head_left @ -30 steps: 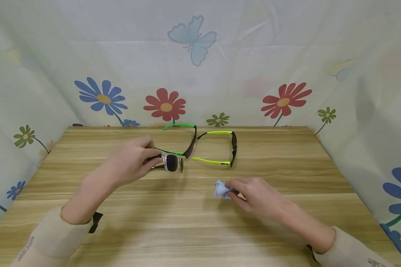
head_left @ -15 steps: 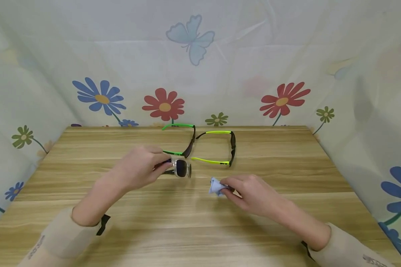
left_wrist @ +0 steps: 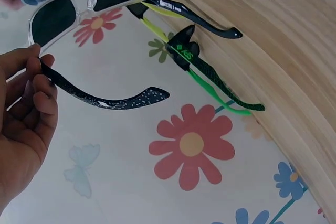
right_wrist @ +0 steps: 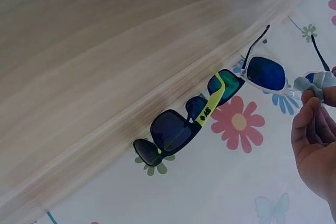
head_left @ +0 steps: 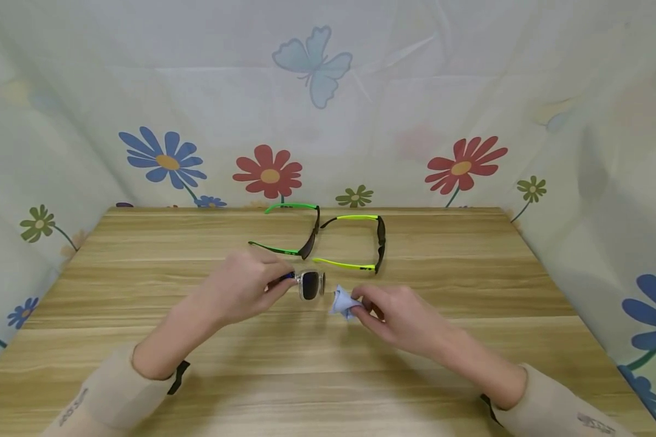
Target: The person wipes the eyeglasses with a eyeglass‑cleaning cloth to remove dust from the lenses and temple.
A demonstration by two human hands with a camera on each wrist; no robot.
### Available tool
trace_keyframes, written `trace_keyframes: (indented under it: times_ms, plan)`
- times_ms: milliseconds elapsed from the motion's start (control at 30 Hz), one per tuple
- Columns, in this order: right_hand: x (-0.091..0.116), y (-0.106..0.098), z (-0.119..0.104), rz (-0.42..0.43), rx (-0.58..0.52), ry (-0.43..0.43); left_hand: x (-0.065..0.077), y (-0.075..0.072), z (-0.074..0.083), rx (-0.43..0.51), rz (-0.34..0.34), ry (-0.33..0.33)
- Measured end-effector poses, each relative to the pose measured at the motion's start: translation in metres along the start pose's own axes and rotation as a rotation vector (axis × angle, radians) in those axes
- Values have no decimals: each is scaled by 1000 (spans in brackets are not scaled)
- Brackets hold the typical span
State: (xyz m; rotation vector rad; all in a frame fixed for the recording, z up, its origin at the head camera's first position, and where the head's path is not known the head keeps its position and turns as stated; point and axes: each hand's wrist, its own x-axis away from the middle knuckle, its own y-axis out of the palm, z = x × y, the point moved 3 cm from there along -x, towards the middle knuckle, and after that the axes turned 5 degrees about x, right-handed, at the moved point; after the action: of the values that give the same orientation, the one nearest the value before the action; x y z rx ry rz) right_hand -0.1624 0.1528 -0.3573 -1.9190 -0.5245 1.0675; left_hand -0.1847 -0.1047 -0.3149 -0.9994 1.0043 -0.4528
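My left hand [head_left: 240, 288] pinches clear-framed sunglasses [head_left: 310, 285] by one hinge and holds them above the table. In the left wrist view their dark lenses [left_wrist: 52, 20] and both speckled black arms show, unfolded. My right hand [head_left: 407, 315] pinches a crumpled light-blue cloth [head_left: 343, 301] between thumb and fingers. In the head view the cloth hangs just right of the lenses, with a narrow gap. From the right wrist view the cloth [right_wrist: 310, 85] overlaps one lens, and I cannot tell there whether they touch.
Behind the hands, green-armed sunglasses [head_left: 307, 246] and yellow-armed sunglasses [head_left: 381, 243] lie on the wooden table [head_left: 470, 261] with arms unfolded, side by side. A flower-patterned curtain [head_left: 372, 133] stands round the table's back and sides.
My left hand has carried the clear-framed sunglasses right and slightly toward me. The right hand has moved left with the cloth, so the two are now close together.
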Motion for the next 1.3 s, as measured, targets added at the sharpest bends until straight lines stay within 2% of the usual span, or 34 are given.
trace_keyframes:
  times_ms: [267, 567, 767, 1000, 1300]
  plan:
    - [-8, 5, -4, 54, -23, -48, 0, 7, 7, -15, -3, 27]
    - [-16, 13, -7, 128, -14, -128, -1, 16, 18, 24, 7, 48]
    - [-18, 15, -9, 152, -20, -115, -4, 18, 20, 36, 11, 53]
    - [-23, 12, -13, 195, -53, -137, -6, 20, 22, 45, 5, 62]
    - [-26, 8, -11, 208, 4, -102, -5, 23, 22, 30, 25, 89]
